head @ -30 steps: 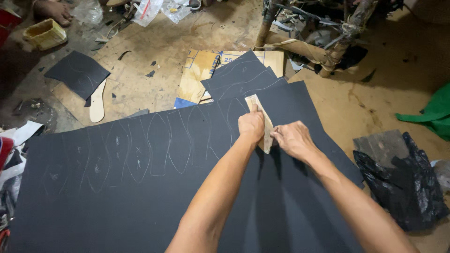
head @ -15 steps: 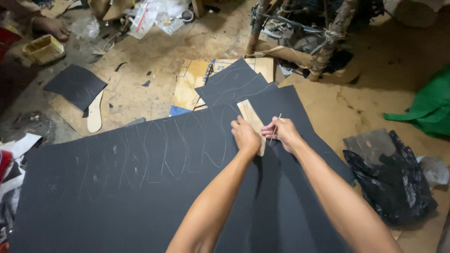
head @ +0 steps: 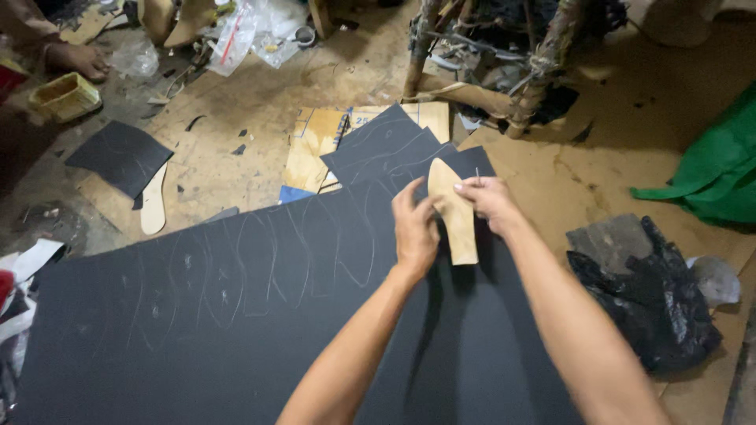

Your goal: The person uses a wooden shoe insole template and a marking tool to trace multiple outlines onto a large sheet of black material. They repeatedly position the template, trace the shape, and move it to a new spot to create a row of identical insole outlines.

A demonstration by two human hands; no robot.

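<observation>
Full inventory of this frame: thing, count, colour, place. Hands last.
black sheet: one, large, pale traced outlines, foreground floor
sole template: one, tan, pointed, held over the sheet
thin marking tool: one, by right fingers, kind unclear
smaller black sheets: a few, stacked beyond the large one
black offcut: one, left floor
tan sole piece: one, beside the offcut
cardboard: tan, under the stack
yellow tub: one, far left
green cloth: right edge
black plastic bag: right
left hand: on the template
right hand: on the template
</observation>
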